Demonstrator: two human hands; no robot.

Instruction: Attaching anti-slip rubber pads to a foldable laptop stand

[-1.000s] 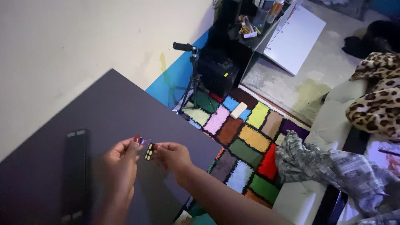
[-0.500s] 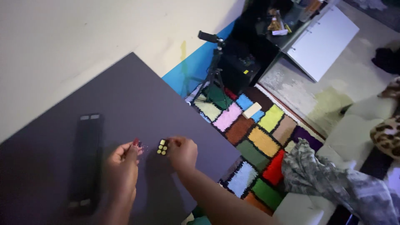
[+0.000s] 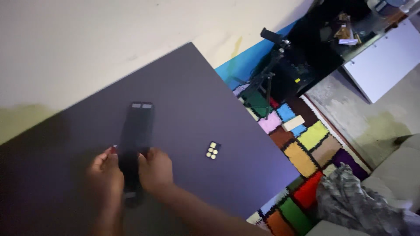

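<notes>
A dark grey table top point(image 3: 188, 87) set against a pale wall carries a long black strip point(image 3: 138, 131) lying flat, and well to its right a small black piece with pale round dots point(image 3: 212, 150)

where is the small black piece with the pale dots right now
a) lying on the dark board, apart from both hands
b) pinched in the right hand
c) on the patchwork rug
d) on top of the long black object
a: the small black piece lies alone on the dark board, to the right of the right hand and left hand, which both grip the long black object.
</notes>
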